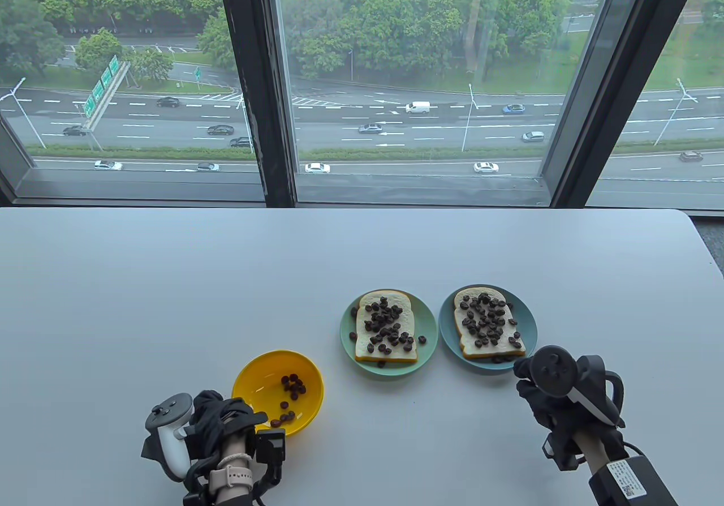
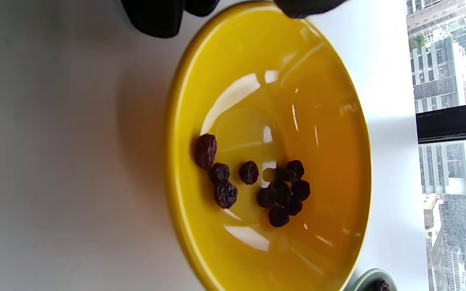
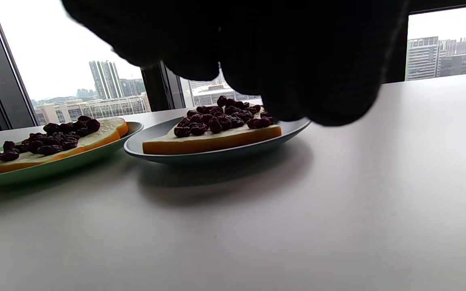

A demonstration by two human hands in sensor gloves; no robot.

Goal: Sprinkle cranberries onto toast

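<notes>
Two slices of toast carry many dark cranberries: one (image 1: 387,327) on a green plate (image 1: 348,341), one (image 1: 487,325) on a blue plate (image 1: 529,320). A yellow bowl (image 1: 254,378) at front left holds several cranberries (image 1: 292,386). My left hand (image 1: 218,418) lies at the bowl's near left rim. In the left wrist view its fingertips (image 2: 154,18) are spread at the rim of the bowl (image 2: 330,121), and no cranberry shows in them. My right hand (image 1: 537,390) is just in front of the blue plate, fingers (image 3: 257,48) curled together low over the table, nothing seen in them.
The white table (image 1: 169,291) ends at a window at the back and a rounded corner at the right. A few loose cranberries (image 1: 422,339) lie on the plates beside the toast. In the right wrist view both plates (image 3: 217,155) stand close ahead.
</notes>
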